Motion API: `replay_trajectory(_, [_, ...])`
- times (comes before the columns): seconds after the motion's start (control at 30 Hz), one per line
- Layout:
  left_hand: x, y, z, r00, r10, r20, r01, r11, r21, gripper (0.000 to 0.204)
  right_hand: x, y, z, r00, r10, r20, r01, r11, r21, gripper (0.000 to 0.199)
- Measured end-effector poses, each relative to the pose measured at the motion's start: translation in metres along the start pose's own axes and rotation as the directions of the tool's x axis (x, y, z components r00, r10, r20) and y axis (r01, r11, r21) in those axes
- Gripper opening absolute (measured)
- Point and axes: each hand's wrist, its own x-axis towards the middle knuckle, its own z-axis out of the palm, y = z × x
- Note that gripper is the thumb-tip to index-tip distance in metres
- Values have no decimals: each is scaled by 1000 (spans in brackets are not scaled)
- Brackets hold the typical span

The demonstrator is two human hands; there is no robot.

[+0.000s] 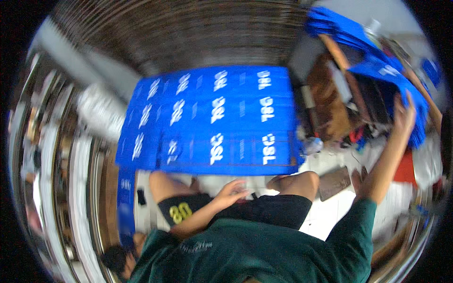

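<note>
A wide blue cloth with rows of white print lies spread over the surface before me, its near edge just beyond my knees. Over my lap hovers my left hand, fingers loosely stretched and apart, with nothing visible in them. My right arm reaches far out to the right. There my right hand touches a hanging blue cloth, its fingers extended and apart against the fabric. More blue cloth is draped in a pile behind it. Motion blurs the fingertips of both hands.
A brown wooden piece and clutter stand between the spread cloth and the pile. White wrapped bundles sit at the left, beside shelving. Another person's head shows at lower left. A brown slab lies on the pale floor.
</note>
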Motion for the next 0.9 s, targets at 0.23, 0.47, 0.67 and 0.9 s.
replay_trajectory(0.23, [8,108,49,829,78,554,381,647,-660,92,-232,65,133,779,-478,406,618,476,-625,52])
replay_trajectory(0.47, [-5,83,-64,978,-166,-126,-55,375,-925,73,-352,144,188,904,221,365,-130,957,-259,63])
replay_trajectory(0.67, [-39,95,-192,849,-254,-464,-292,506,-812,43,-383,218,225,757,520,396,-417,851,-320,74])
replay_trajectory(0.9, [-61,125,-306,779,75,-622,-549,561,-619,42,-417,295,276,728,596,339,-545,803,-240,42])
